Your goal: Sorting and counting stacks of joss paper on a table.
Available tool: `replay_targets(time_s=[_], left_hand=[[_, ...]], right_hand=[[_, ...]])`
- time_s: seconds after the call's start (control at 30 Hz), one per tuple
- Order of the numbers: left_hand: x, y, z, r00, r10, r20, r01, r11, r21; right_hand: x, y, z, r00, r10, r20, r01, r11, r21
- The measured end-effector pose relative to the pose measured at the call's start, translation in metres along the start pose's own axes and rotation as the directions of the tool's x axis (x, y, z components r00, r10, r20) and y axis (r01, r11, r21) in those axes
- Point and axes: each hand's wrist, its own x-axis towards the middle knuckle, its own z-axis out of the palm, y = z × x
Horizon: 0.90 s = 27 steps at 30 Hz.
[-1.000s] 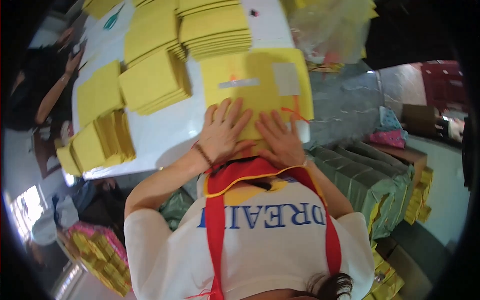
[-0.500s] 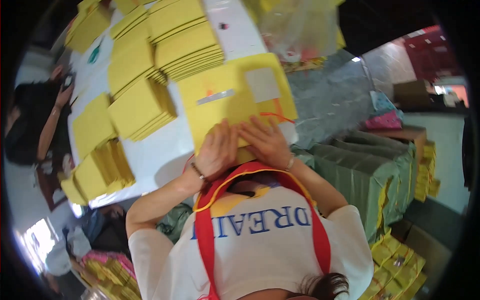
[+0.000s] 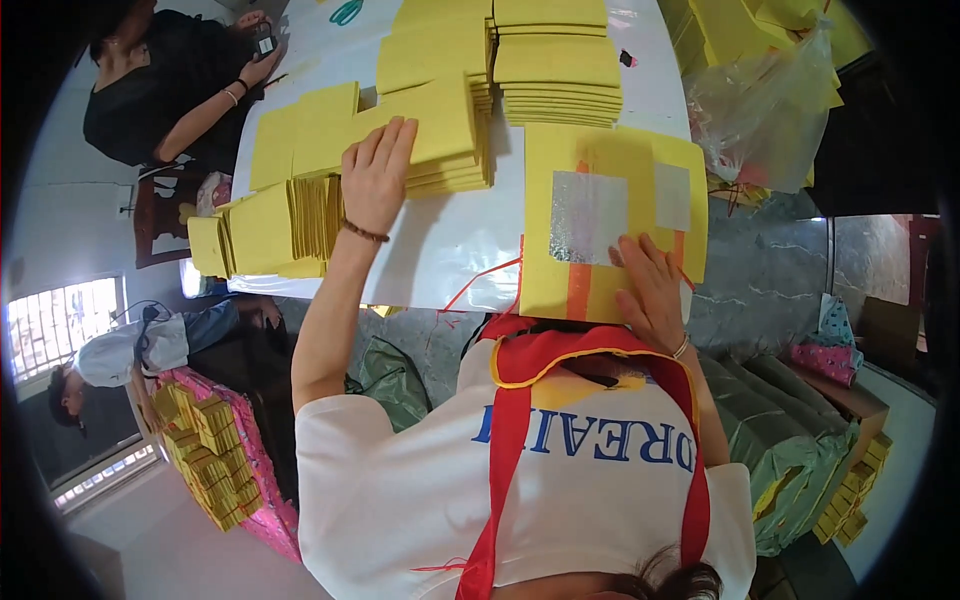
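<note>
A yellow paper sheet (image 3: 605, 150) with a large silvery square and an orange stripe lies at the near right corner of the table, overlapping another yellow sheet (image 3: 692, 255) with a smaller pale square. My right hand (image 3: 652, 290) rests on its near right part, fingers stretched out and holding nothing. Out to the left, my left hand (image 3: 373, 185) lies with straight fingers on the near edge of a stack of yellow paper (image 3: 445, 115). Whether its hidden thumb grips a sheet does not show. Red strings (image 3: 480, 283) hang at the sheet's left edge.
More yellow stacks (image 3: 557, 65) stand farther back on the white-covered table (image 3: 455, 245). Green scissors (image 3: 346, 12) lie at the far edge. A clear plastic bag (image 3: 765, 120) is at the far right. Green wrapped bundles (image 3: 775, 430) stand right. Two people (image 3: 165, 85) are at the left.
My left hand has left the near paper and reached left onto a stack. My right hand stays on the near sheets, where a large silvery square now shows. The view has shifted left.
</note>
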Motion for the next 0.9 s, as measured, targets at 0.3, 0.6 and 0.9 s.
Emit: replay_targets(time_s=[0.3, 0.6, 0.9], left_hand=[[-0.026, -0.012, 0.054, 0.946, 0.003, 0.326, 0.037, 0.992, -0.117], [-0.062, 0.002, 0.076, 0.924, -0.093, 0.371, 0.244, 0.891, -0.383], [-0.064, 0.033, 0.076, 0.92, -0.208, 0.332, 0.32, 0.888, -0.33]], right_hand=[[-0.001, 0.005, 0.013, 0.999, -0.028, -0.038, 0.024, 0.995, -0.092], [0.001, 0.002, 0.014, 0.997, -0.031, -0.077, 0.026, 0.998, -0.061], [0.003, -0.002, 0.014, 0.993, -0.025, -0.117, 0.018, 0.998, -0.062]])
